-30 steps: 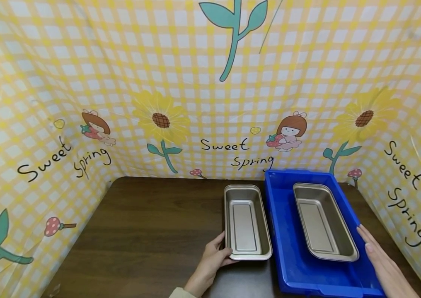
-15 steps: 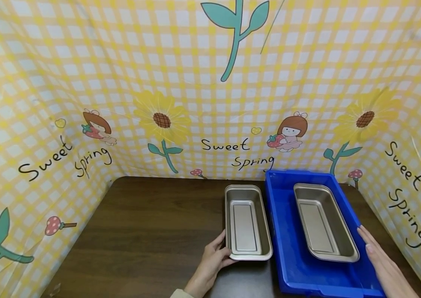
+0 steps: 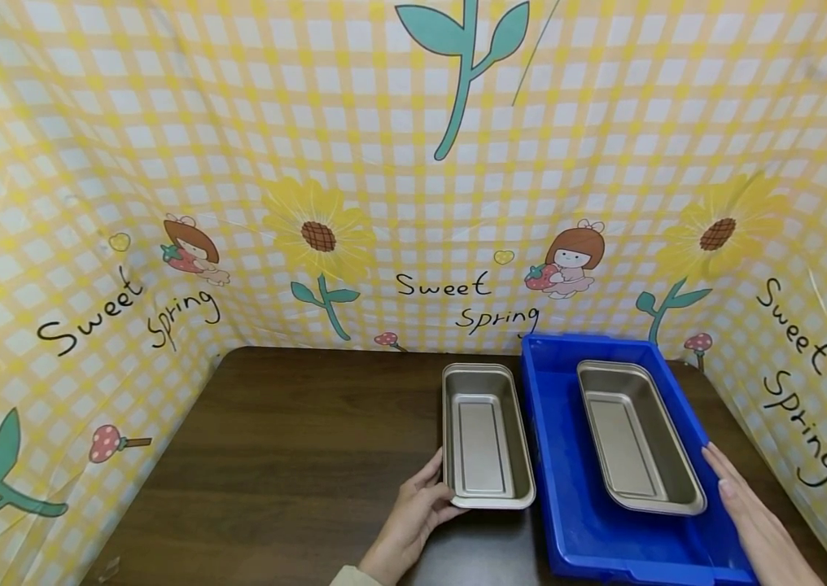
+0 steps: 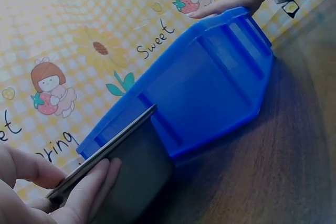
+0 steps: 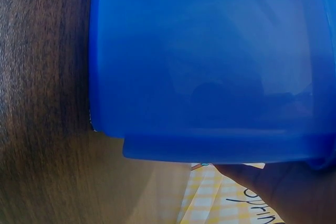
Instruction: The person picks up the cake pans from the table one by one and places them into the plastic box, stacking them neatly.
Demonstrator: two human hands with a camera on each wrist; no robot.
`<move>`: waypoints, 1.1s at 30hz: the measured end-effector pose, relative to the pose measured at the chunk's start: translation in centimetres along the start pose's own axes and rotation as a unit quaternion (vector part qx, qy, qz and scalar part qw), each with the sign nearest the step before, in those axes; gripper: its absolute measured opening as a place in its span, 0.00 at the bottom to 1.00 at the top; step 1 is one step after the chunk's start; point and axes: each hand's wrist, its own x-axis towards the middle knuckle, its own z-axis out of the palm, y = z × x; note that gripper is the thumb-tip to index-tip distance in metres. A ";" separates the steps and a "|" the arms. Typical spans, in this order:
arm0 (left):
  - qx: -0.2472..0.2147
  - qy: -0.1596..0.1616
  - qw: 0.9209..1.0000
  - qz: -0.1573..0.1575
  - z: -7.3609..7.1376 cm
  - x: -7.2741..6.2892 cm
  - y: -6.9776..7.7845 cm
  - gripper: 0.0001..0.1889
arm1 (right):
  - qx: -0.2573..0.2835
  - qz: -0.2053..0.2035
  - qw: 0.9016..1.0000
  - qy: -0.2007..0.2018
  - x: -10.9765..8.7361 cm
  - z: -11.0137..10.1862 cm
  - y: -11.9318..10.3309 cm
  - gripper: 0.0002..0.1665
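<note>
A metal loaf pan (image 3: 483,448) stands left of a blue plastic tray (image 3: 578,521), its long side close to the tray's wall. My left hand (image 3: 413,513) grips the pan's near left corner. In the left wrist view, the thumb lies over the pan's rim (image 4: 118,136) and the fingers press on the outer wall below. Inside the tray rests a second loaf pan (image 3: 626,443), slightly turned, with nothing in it. My right hand (image 3: 758,513) lies along the tray's right edge, fingers straight. In the right wrist view the tray's outer wall (image 5: 205,66) hides most of the scene.
The dark wooden table (image 3: 296,456) extends left of the pans. A yellow checked cloth (image 3: 384,163) with printed flowers encloses the back and both sides. The tray reaches from the table's back edge to the bottom of the head view.
</note>
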 end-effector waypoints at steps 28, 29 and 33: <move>-0.004 -0.011 1.000 0.020 0.6 -0.8 2.4 0.43 | 0.013 0.003 1.000 -0.013 0.1 0.0 0.7 0.37; -0.004 -0.011 1.000 0.021 0.6 -0.8 2.5 0.43 | 0.012 0.007 1.000 -0.012 0.1 0.0 0.6 0.38; 0.001 -0.011 1.000 0.029 0.6 -0.8 2.9 0.43 | 0.003 0.006 1.000 -0.004 0.1 -0.1 0.3 0.38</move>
